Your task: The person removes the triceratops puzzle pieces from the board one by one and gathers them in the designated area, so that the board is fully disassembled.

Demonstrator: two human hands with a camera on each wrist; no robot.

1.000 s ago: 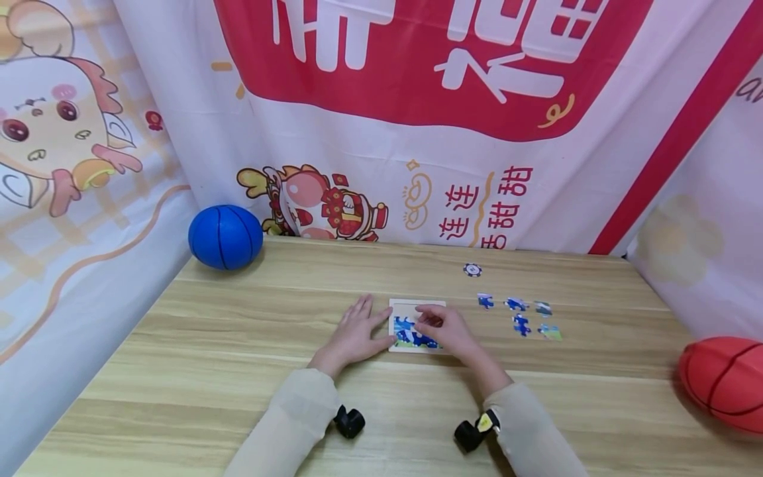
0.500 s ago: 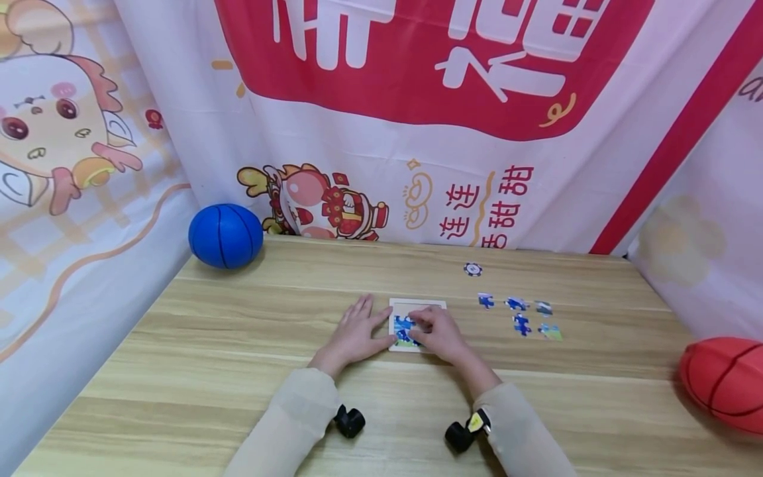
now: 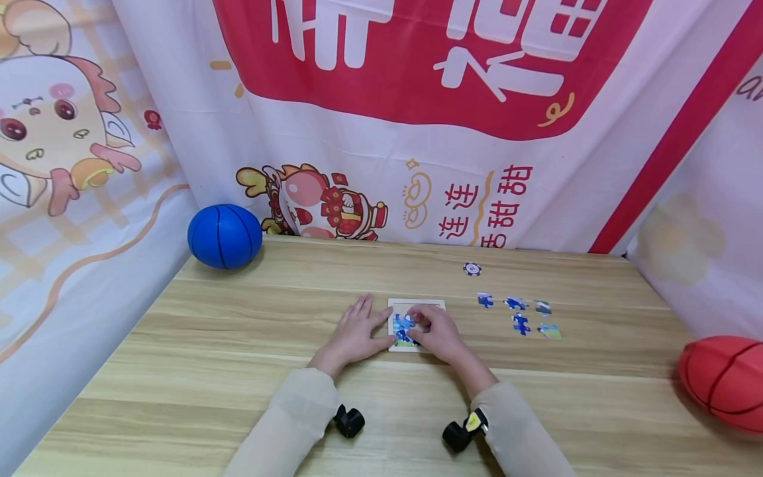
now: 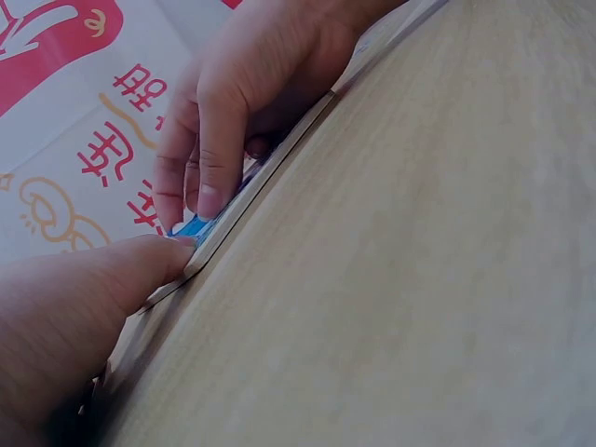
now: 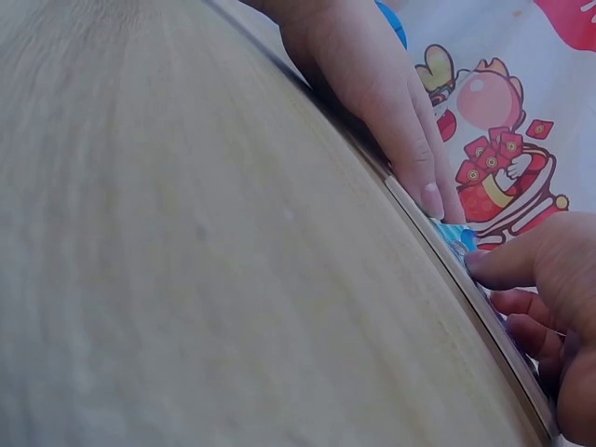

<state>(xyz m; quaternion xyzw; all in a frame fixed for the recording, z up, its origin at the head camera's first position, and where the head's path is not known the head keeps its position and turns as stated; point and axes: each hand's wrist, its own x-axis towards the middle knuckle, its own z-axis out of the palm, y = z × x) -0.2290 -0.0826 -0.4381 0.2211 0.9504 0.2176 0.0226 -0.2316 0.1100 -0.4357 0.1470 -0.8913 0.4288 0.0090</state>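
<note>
Your left hand (image 3: pixel 356 329) lies flat steadying the puzzle tray (image 3: pixel 398 329) mid-table; your right hand (image 3: pixel 433 329) pinches a piece on it.

The head view looks forward and down from above the bench (image 3: pixel 238 358), taking in its whole top and the printed cloth behind. The left wrist view sits low on the bench, skimming along the wood toward the puzzle board (image 4: pixel 270 177) from very near. The right wrist view lies as low, facing the opposite way. All three share the board's edge and both hands' fingertips.
</note>
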